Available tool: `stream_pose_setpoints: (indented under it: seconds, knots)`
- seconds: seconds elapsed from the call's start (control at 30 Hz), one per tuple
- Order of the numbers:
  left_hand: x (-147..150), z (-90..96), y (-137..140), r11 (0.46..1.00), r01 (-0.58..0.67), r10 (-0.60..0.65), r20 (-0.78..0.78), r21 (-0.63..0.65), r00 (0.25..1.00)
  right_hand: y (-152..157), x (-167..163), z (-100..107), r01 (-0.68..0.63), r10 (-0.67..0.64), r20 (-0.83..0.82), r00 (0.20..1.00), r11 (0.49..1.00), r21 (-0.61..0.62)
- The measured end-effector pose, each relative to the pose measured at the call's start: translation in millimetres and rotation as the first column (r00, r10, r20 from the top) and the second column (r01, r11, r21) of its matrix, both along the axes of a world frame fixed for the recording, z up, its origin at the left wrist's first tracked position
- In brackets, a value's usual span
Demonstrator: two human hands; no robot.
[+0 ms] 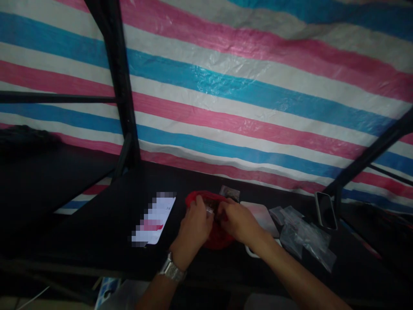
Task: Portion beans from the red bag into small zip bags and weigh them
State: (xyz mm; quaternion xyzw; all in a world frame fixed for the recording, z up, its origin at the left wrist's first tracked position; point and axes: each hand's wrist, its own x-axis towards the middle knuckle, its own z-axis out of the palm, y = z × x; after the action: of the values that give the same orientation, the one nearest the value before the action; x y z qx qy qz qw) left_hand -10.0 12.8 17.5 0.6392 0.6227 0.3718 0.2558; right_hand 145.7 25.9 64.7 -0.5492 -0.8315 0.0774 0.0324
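A red plastic bag [220,240] lies open on the black tabletop, with dark contents that I cannot make out. Over its left side is my left hand [195,221], fingers closed on a small clear plastic bag [209,211], of which only a shiny bit shows. My right hand [240,219] reaches in from the right, its fingers bent together at the mouth of the red bag; what they pinch is hidden. Just behind the right hand lies a small clear bag with dark contents [230,192]. A flat scale-like device with a pale top [260,215] sits partly under my right forearm.
Several clear plastic bags [303,234] are spread to the right, beside a dark-screened phone [325,211]. A lit, partly blurred phone or sheet [158,224] lies left. Black frame posts [121,82] and a striped plastic sheet [245,103] stand behind the black table [97,228].
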Motion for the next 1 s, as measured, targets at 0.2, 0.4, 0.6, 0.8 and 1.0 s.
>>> stream_pose_setpoints:
  seconds: [0.2, 0.4, 0.6, 0.8, 1.0]
  knots:
    - [-3, -0.1, -18, 0.992, 0.018, -0.053, -0.279, -0.125, 0.959, 2, 10, 8, 0.011, -0.018, 0.186, 0.982, 0.999, 0.041]
    - [-10, -8.3, -45, 0.981, 0.075, -0.120, -0.253, -0.181, 0.960, -5, 9, 12, -0.029, 0.031, 0.076, 0.997, 0.999, -0.027]
    - [7, -43.0, -59, 0.996, -0.018, 0.011, 0.081, 0.086, 0.997, -2, 7, 3, 0.041, -0.050, -0.064, 0.997, 0.989, -0.141]
    - [17, -42.4, -52, 0.981, -0.182, 0.132, 0.453, 0.068, 0.882, 16, 7, -16, -0.042, -0.059, -0.295, 0.954, 0.945, -0.325]
    - [15, -33.7, -48, 0.982, -0.189, 0.149, 0.576, 0.010, 0.804, 25, 8, -26, -0.079, -0.176, -0.474, 0.863, 0.879, -0.470]
